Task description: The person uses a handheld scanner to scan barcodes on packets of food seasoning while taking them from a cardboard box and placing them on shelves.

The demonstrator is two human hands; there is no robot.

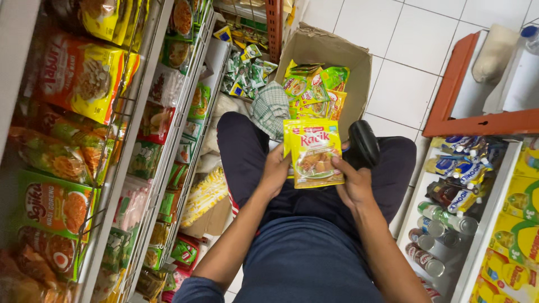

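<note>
A flat yellow seasoning packet [313, 152] with a picture of fried food sits between both hands above my lap. My left hand [275, 171] grips its left edge. My right hand [352, 182] pinches its right edge and lower corner. Behind the packet, on my right knee, rests a black handheld scanner [364, 143]. Just beyond my knees an open cardboard box [342, 53] holds several more yellow and green packets [314, 90]. A checked cloth [270, 108] lies at the box's near left side.
Wire shelves [132, 140] on the left hold many snack and seasoning packets. A white shelf [494, 185] on the right carries cans, small bottles and sachets, with yellow cartons [514, 235] lower down. White tiled floor [404, 67] lies ahead, beside an orange-framed rack [455, 106].
</note>
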